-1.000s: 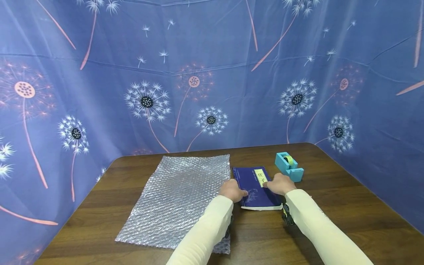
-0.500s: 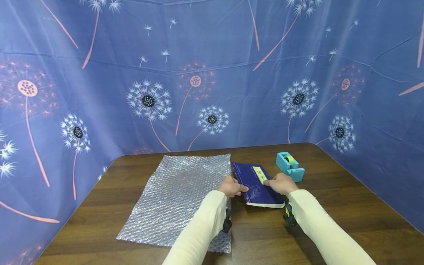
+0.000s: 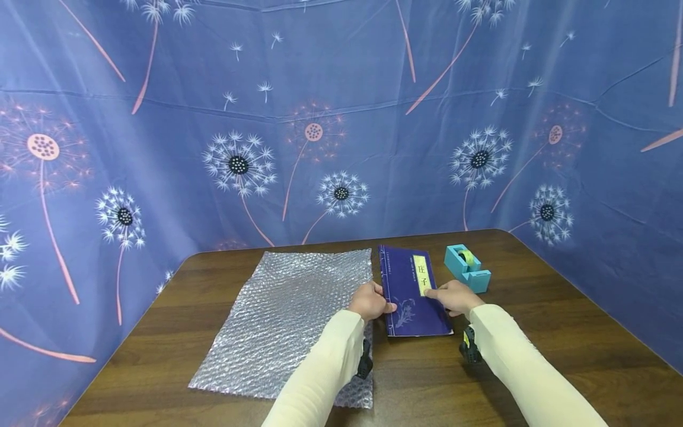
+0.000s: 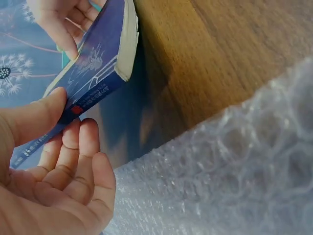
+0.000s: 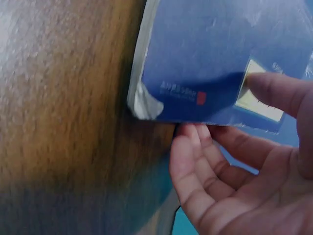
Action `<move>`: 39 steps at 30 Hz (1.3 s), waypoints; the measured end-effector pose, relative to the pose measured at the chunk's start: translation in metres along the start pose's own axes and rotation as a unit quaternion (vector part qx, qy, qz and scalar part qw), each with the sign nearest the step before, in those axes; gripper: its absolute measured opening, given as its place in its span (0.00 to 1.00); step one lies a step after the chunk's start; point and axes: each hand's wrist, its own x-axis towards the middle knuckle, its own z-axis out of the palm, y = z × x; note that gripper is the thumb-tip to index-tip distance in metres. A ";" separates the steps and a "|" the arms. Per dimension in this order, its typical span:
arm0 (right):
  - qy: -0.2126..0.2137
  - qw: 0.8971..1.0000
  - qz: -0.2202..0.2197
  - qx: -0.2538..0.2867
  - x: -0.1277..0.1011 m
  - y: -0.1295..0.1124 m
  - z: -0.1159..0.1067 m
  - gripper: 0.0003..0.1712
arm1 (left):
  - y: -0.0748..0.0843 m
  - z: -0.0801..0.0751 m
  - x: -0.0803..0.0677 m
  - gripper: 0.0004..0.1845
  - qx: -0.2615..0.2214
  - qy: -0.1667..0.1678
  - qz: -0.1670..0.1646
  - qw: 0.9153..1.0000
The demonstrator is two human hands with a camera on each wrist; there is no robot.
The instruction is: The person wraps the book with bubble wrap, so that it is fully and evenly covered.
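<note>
The book (image 3: 413, 290) sits tilted between my two hands, its far edge raised toward me and its near edge low over the bench (image 3: 533, 332), just right of the bubble wrap (image 3: 288, 320). It has a dark blue cover with a yellow title strip (image 3: 423, 274) running toward 12 o'clock.

My left hand (image 3: 369, 301) holds the book's 9 o'clock edge: in the left wrist view the thumb (image 4: 34, 115) presses on the cover and the fingers (image 4: 80, 147) curl under it, so that grip is pinched on the book. My right hand (image 3: 453, 298) holds the 3 o'clock edge the same way; in the right wrist view its thumb (image 5: 274, 90) lies across the cover by the yellow strip and the fingers (image 5: 195, 161) tuck beneath, so that grip is closed on the book too. The same view shows the white page block at a lifted corner, clear of the wood.

The bubble wrap lies flat at 9 o'clock of the book, its right edge just beside my left hand. At 2 o'clock of the book, near my right hand, stands a teal tape dispenser (image 3: 466, 268). A blue dandelion cloth (image 3: 341, 118) hangs behind the bench.
</note>
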 end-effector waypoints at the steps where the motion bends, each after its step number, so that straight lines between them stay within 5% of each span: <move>1: -0.009 1.000 -0.001 0.010 0.000 0.002 -0.001 0.34 | 0.000 0.000 0.000 0.12 -0.004 -0.001 0.002 1.000; 7: -0.035 0.998 -0.010 0.044 -0.003 0.008 -0.009 0.39 | 0.000 -0.001 -0.002 0.14 0.007 -0.001 0.017 1.000; 14: -0.020 0.999 -0.012 0.042 -0.005 0.011 -0.012 0.34 | -0.001 -0.001 -0.004 0.19 0.145 0.029 0.052 0.988; 18: -0.007 0.999 -0.007 0.035 -0.005 0.012 -0.011 0.32 | -0.001 -0.001 -0.004 0.20 0.180 0.034 0.049 0.982; 26: 0.008 0.999 0.001 0.032 -0.003 0.011 -0.010 0.31 | -0.001 -0.002 0.000 0.23 0.177 0.026 0.031 0.983; 39: 0.016 0.999 -0.004 0.040 -0.009 0.003 -0.013 0.28 | -0.005 -0.009 0.001 0.21 0.075 -0.007 0.021 0.997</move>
